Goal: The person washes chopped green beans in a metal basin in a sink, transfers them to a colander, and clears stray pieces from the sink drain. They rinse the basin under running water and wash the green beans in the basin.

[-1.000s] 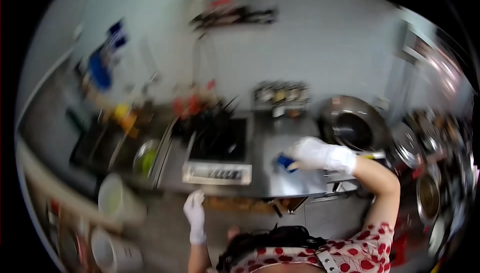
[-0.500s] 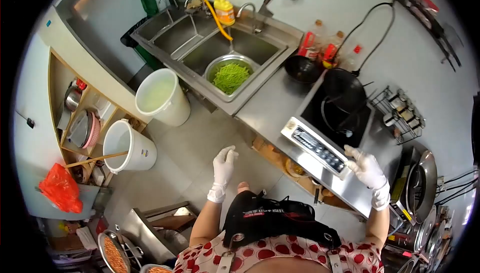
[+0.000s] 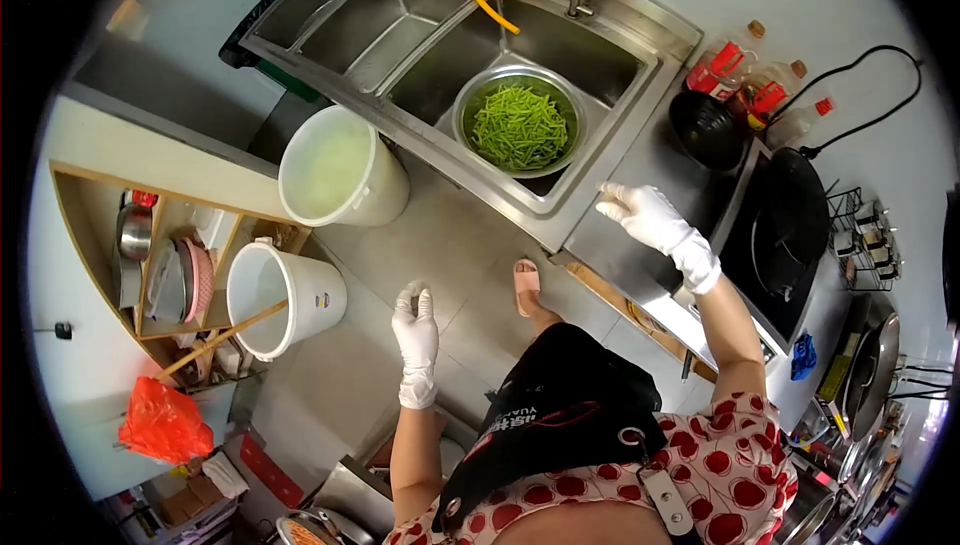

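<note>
Left hand (image 3: pixel 416 333) forward, loosely curled — right hand (image 3: pixel 650 221) farther out, loosely spread and angled leftward.

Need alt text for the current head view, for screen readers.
A gloved right hand shows against the counter beside the sink, the gloved left hand against the floor; both look empty. A metal bowl of cut greens sits in the sink; two white buckets stand nearby, with a cooktop and black pan at right.

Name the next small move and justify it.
Probably reach the right hand toward the metal bowl of cut green vegetables in the sink: that hand looks empty and, in this view, appears close to the sink's edge.
</note>
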### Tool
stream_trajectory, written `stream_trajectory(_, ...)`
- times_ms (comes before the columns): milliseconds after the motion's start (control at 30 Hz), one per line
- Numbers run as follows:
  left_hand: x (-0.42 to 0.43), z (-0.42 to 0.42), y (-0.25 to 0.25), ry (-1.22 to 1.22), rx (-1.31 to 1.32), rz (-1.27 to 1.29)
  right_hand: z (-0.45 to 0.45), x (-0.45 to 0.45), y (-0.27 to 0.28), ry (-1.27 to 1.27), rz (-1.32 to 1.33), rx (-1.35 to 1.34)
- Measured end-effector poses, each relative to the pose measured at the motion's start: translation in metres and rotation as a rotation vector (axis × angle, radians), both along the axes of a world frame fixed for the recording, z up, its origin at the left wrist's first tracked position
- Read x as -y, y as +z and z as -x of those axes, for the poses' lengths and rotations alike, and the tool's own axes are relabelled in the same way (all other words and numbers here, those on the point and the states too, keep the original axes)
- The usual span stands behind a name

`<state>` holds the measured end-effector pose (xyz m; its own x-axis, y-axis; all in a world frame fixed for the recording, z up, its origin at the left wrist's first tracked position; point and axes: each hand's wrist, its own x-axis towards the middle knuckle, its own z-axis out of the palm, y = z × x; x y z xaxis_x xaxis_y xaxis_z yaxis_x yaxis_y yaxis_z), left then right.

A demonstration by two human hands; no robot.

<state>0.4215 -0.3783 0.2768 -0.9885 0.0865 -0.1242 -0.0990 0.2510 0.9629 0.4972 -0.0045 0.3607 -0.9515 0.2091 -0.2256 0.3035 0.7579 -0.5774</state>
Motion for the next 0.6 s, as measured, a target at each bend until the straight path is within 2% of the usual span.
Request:
stream_trajectory(167, -0.018, 0.086, 0.011, -0.102, -0.111, 0.203, 0.103, -0.021, -0.076, -0.034, 0.055, -0.029)
stream_trajectory(333, -0.053, 0.190, 0.022, -0.152, -0.149, 0.303, 0.179, -0.022, -0.109, -0.063, 0.067, 0.091)
stream_trajectory(400, -0.083, 0.231, 0.031, -0.255, -0.212, 0.346, 0.204, -0.025, -0.116, 0.002, 0.079, 0.237)
stream_trajectory(467, -0.116, 0.271, 0.028, -0.337, -0.308, 0.369, 0.222, -0.025, -0.152, -0.004, 0.065, 0.223)
stream_trajectory(600, -0.185, 0.356, -0.014, -0.628, -0.334, 0.405, 0.254, -0.023, -0.203, -0.052, 0.087, 0.450)
